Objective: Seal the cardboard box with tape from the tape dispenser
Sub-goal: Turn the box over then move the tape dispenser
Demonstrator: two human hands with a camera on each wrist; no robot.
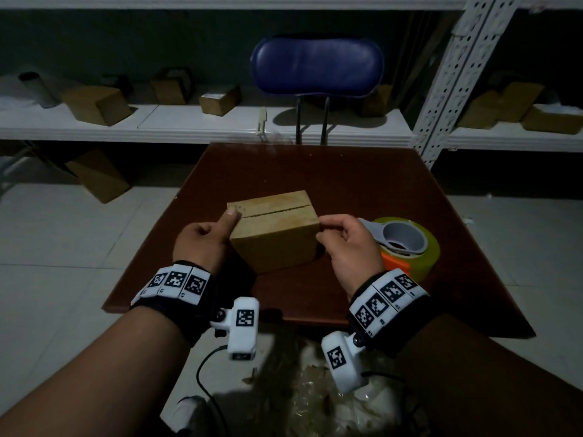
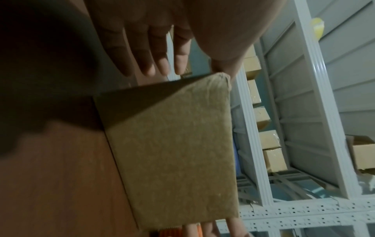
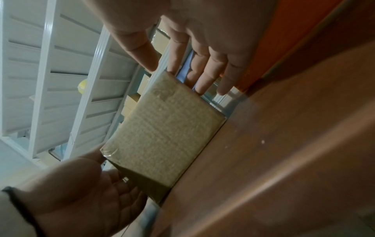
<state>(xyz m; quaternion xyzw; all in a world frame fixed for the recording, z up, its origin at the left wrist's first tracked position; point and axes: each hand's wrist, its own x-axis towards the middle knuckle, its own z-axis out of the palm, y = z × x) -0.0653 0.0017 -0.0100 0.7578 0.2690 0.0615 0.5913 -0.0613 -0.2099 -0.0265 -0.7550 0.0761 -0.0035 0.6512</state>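
A small closed cardboard box (image 1: 274, 230) stands in the middle of the dark brown table (image 1: 347, 181), its top seam bare. My left hand (image 1: 225, 223) holds its left end, thumb on the top corner, fingers (image 2: 146, 52) stretched along the shaded side of the box (image 2: 172, 152). My right hand (image 1: 328, 230) pinches the near right top corner; thumb and forefinger touch the box (image 3: 162, 133) there, and the other fingers (image 3: 205, 75) reach past it. The tape dispenser (image 1: 407, 244), a yellowish roll in a grey and orange holder, lies just right of my right hand, untouched.
A blue chair (image 1: 317, 67) stands behind the table's far edge. White shelves (image 1: 189, 124) with several cardboard boxes run across the back, with a perforated rack post (image 1: 454, 77) at right. Another box (image 1: 97, 175) lies on the floor at left. Crumpled plastic wrap (image 1: 315, 392) lies below the table's near edge.
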